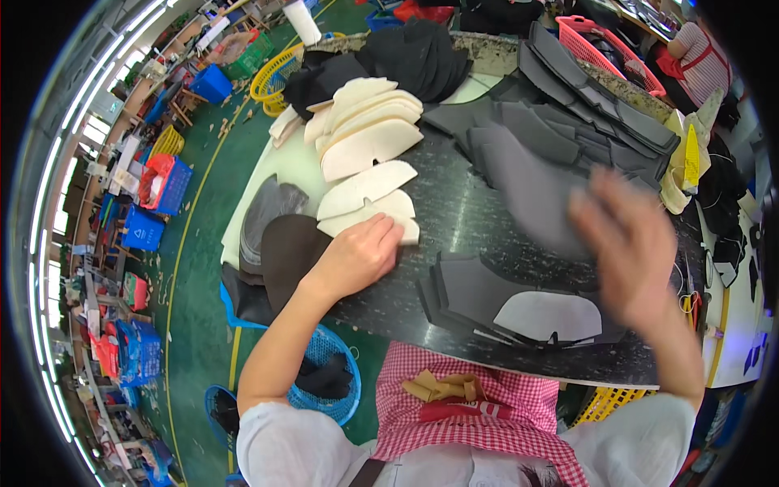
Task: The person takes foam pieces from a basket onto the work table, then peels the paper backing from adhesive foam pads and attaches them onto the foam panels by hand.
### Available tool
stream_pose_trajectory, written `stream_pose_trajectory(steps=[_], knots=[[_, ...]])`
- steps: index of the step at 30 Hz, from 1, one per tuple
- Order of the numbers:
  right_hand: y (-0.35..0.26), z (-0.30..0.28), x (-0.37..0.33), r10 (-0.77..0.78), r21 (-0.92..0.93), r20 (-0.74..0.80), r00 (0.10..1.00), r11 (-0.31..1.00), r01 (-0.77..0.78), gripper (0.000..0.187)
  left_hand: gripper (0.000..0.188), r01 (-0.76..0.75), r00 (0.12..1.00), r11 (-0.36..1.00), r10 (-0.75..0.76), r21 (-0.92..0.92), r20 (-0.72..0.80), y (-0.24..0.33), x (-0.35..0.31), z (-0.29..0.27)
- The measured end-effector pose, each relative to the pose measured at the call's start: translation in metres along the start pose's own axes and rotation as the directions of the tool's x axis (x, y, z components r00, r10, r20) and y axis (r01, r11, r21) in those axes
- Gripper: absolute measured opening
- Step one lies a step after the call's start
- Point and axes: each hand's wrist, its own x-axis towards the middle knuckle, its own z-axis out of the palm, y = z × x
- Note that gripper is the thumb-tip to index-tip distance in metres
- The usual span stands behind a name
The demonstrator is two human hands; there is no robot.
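Note:
My left hand (pixel 363 253) is closed, its fingertips pinching the near edge of a cream, curved cut piece (pixel 394 205). Just beyond lies another cream piece (pixel 369 185) with a small notch, then a fanned stack of cream pieces (pixel 375 134). At the right, my right hand (pixel 629 243) is smeared by motion. Its thumb side meets the end of a dark grey curved panel (pixel 523 183), blurred as well, over the table. Close to my body lie overlapping dark grey panels (pixel 471 286), with a whitish curved piece (pixel 549 316) on the top one.
Stacked grey panels (pixel 600 93) fill the table's (pixel 442 231) far right, black pieces (pixel 418 57) its far middle. Dark brown pieces (pixel 294 256) lie at the left edge. A blue basket (pixel 345 381) stands below it. A red basket (pixel 592 49) and another person (pixel 698 57) are beyond.

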Motion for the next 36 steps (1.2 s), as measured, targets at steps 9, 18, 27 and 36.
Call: stream_pose_trajectory(steps=[9, 18, 27, 36], knots=[[-0.072, -0.007, -0.052, 0.297, 0.753, 0.42, 0.858, 0.413, -0.512, 0.037, 0.028, -0.267, 0.806, 0.962, 0.252, 0.05, -0.536, 0.053, 0.03, -0.021], [-0.113, 0.013, -0.043, 0.343, 0.863, 0.497, 0.797, -0.289, -0.414, 0.016, 0.045, -0.169, 0.984, 0.775, 0.098, -0.609, -0.148, 0.094, 0.03, -0.049], [-0.088, -0.005, -0.072, 0.454, 0.792, 0.556, 0.696, -0.545, -0.276, 0.017, 0.039, 0.262, 0.625, 0.653, -0.676, -0.711, -0.39, -0.003, -0.004, -0.031], [-0.082, -0.04, -0.045, 0.338, 0.949, 0.315, 0.887, -0.084, -0.305, 0.026, 0.039, -0.227, 0.974, 0.355, 0.079, -0.907, -0.213, 0.119, 0.07, -0.048]])
